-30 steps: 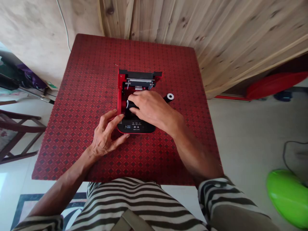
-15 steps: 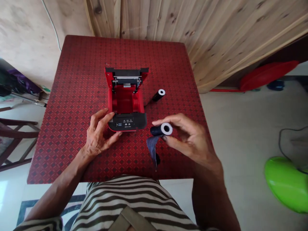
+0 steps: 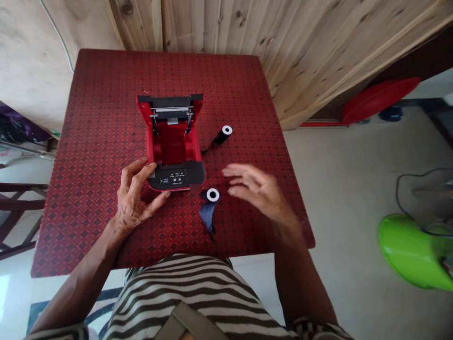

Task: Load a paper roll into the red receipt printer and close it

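Note:
A small red and black printer (image 3: 172,141) stands on the red patterned table (image 3: 106,118) with its lid up and its red roll bay bare. My left hand (image 3: 136,196) rests against the printer's front left corner, fingers spread. A dark roll with a white core (image 3: 211,195) lies on the table just right of the printer's front, a loose dark tail trailing toward me. My right hand (image 3: 256,189) hovers just right of that roll, fingers stretched out, holding nothing. A second dark roll (image 3: 223,133) lies farther back, right of the printer.
A wooden plank wall (image 3: 283,42) rises behind the table. A wooden chair (image 3: 17,208) stands at the left. On the floor to the right are a green object (image 3: 414,250), a cable (image 3: 417,189) and a red object (image 3: 378,97).
My right hand lifted the dark roll out of the printer's bay, carried it right and toward me, set it on the table and let go. My left hand stayed at the printer.

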`<state>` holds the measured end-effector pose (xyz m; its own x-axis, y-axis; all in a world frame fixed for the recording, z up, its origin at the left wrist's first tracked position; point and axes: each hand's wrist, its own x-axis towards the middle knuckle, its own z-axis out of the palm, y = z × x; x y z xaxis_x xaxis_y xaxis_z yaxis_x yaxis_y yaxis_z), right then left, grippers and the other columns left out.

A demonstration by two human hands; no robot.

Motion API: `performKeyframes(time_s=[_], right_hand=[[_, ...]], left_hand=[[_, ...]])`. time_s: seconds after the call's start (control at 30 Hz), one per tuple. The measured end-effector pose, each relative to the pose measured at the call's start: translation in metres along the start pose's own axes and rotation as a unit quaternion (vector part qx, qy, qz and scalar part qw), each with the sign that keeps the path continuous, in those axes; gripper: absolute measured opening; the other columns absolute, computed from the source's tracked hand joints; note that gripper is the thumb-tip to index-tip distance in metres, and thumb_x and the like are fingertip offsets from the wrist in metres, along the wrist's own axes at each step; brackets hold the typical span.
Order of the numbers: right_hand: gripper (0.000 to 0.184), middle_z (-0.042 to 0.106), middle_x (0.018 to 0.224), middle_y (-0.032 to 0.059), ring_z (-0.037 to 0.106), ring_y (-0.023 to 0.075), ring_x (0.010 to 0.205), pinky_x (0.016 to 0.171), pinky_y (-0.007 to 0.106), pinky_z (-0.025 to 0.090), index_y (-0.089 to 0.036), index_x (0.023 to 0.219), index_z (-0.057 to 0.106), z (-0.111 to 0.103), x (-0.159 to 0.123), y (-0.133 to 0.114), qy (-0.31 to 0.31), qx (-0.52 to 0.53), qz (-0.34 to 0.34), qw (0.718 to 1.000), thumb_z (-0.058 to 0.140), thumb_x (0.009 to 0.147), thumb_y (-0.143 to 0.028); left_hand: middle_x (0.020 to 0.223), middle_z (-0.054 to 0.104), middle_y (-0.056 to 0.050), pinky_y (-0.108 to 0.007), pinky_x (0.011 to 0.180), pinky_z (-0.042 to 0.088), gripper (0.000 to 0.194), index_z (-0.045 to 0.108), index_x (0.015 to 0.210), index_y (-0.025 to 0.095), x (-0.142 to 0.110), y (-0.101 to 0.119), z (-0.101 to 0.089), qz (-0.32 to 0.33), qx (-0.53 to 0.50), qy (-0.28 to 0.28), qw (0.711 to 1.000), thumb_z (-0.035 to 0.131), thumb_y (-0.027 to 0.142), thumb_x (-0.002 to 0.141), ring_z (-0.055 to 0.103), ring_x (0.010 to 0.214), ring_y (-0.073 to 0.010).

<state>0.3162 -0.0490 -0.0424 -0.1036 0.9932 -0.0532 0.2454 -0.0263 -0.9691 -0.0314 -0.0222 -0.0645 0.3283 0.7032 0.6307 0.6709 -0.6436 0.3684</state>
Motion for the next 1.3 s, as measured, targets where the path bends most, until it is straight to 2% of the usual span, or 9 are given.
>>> performKeyframes(time_s=[0.13,0.23,0.37,0.57,0.7,0.8,0.97,1.13,1.3], right_hand=[[0.044,0.082,0.125,0.0108,0.078,0.0274,0.117,0.104,0.053,0.063,-0.026,0.123,0.075,-0.017,0.059,0.029,0.182,-0.069,-0.072,0.978,0.086,0.086,-0.045],[0.061,0.077,0.136,0.0137,0.075,0.0294,0.12,0.101,0.051,0.063,-0.024,0.133,0.071,-0.012,0.103,0.051,0.177,-0.093,-0.087,0.976,0.09,0.077,-0.041],[0.038,0.083,0.112,0.0072,0.075,0.0254,0.096,0.096,0.049,0.061,-0.023,0.112,0.078,0.001,0.125,0.054,0.163,-0.12,-0.082,0.976,0.082,0.077,-0.035],[0.029,0.082,0.106,0.003,0.075,0.0256,0.1,0.095,0.046,0.06,-0.03,0.106,0.08,-0.013,0.069,-0.03,0.08,-0.028,-0.1,0.991,0.081,0.083,-0.048],[0.047,0.077,0.087,0.006,0.072,0.0274,0.084,0.076,0.045,0.06,-0.036,0.104,0.083,-0.028,0.033,-0.11,-0.052,-0.016,-0.24,0.969,0.066,0.092,-0.078],[0.031,0.079,0.107,0.0055,0.075,0.0252,0.099,0.088,0.042,0.062,-0.033,0.128,0.076,-0.009,0.038,-0.132,-0.152,-0.161,-0.216,0.951,0.066,0.104,-0.051],[0.028,0.077,0.124,0.0134,0.069,0.0299,0.121,0.11,0.051,0.057,-0.013,0.126,0.07,0.059,0.082,-0.112,-0.144,-0.386,-0.296,0.862,0.064,0.099,-0.009],[0.025,0.079,0.111,0.0146,0.07,0.0303,0.114,0.105,0.045,0.058,-0.011,0.113,0.073,0.092,0.1,-0.104,-0.153,-0.533,-0.243,0.796,0.063,0.094,0.003],[0.023,0.079,0.102,0.0142,0.072,0.03,0.109,0.091,0.04,0.058,-0.013,0.106,0.077,0.102,0.11,-0.101,-0.136,-0.562,-0.209,0.789,0.064,0.094,0.002]], left_hand=[[0.143,0.064,-0.014,-0.049,0.11,0.062,0.074,0.052,0.154,0.026,-0.001,0.0,0.0,-0.004,0.0,-0.001,1.0,0.082,0.051,0.091,0.067,0.131,-0.0318],[0.143,0.064,-0.014,-0.048,0.11,0.061,0.075,0.051,0.155,0.026,0.0,-0.001,0.0,0.0,-0.005,-0.003,1.0,0.082,0.05,0.091,0.067,0.131,-0.0314],[0.142,0.064,-0.013,-0.047,0.11,0.062,0.075,0.05,0.156,0.027,0.001,0.0,-0.001,0.005,-0.002,-0.003,1.0,0.082,0.05,0.092,0.067,0.131,-0.0306],[0.143,0.064,-0.014,-0.046,0.109,0.063,0.073,0.05,0.155,0.027,0.0,0.003,-0.001,-0.006,-0.003,-0.01,1.0,0.08,0.053,0.094,0.066,0.131,-0.0296],[0.145,0.063,-0.014,-0.047,0.111,0.062,0.072,0.05,0.155,0.027,-0.001,0.005,0.0,-0.017,-0.012,-0.01,1.0,0.079,0.053,0.095,0.066,0.132,-0.0297],[0.145,0.062,-0.015,-0.046,0.111,0.062,0.074,0.05,0.155,0.025,-0.001,0.006,0.0,-0.013,-0.016,-0.011,1.0,0.081,0.051,0.093,0.066,0.133,-0.03],[0.145,0.062,-0.016,-0.046,0.11,0.063,0.072,0.05,0.156,0.024,-0.001,0.004,-0.001,-0.01,-0.027,-0.01,1.0,0.079,0.051,0.095,0.066,0.133,-0.03],[0.144,0.061,-0.017,-0.046,0.112,0.063,0.074,0.051,0.155,0.023,-0.002,0.004,-0.001,-0.013,-0.029,-0.014,0.999,0.082,0.047,0.093,0.065,0.135,-0.0299],[0.143,0.062,-0.016,-0.046,0.111,0.064,0.073,0.049,0.156,0.025,-0.002,0.005,-0.001,-0.016,-0.032,-0.017,0.999,0.081,0.048,0.094,0.065,0.134,-0.0294]])
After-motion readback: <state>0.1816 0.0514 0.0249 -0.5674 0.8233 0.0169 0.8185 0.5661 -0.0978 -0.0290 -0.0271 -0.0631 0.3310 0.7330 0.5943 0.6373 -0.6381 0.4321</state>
